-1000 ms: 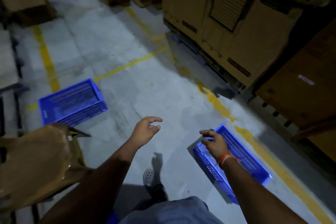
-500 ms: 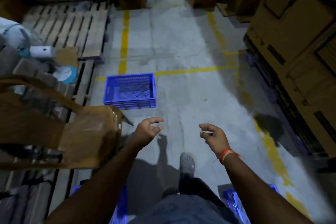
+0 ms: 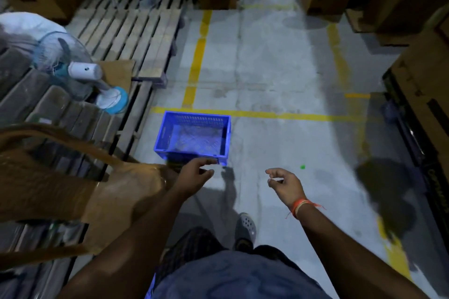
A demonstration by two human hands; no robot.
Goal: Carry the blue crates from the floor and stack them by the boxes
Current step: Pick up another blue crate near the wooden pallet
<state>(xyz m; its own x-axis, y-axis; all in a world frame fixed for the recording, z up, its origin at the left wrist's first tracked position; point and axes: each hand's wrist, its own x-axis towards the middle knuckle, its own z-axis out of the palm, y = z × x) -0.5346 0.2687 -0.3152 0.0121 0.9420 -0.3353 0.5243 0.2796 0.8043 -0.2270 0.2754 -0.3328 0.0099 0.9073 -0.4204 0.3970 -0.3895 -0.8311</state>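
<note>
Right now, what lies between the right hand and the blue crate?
Only bare concrete floor separates the right hand from the blue crate, seen in the head view.

We have one view only, worn on the head, wide-angle, looking forward and steeply down at the floor. Our own arms enter from the bottom edge, the left hand and right hand at mid-frame. The crate lies just above them, near centre. Pallets fill the upper left, boxes the right edge.
</note>
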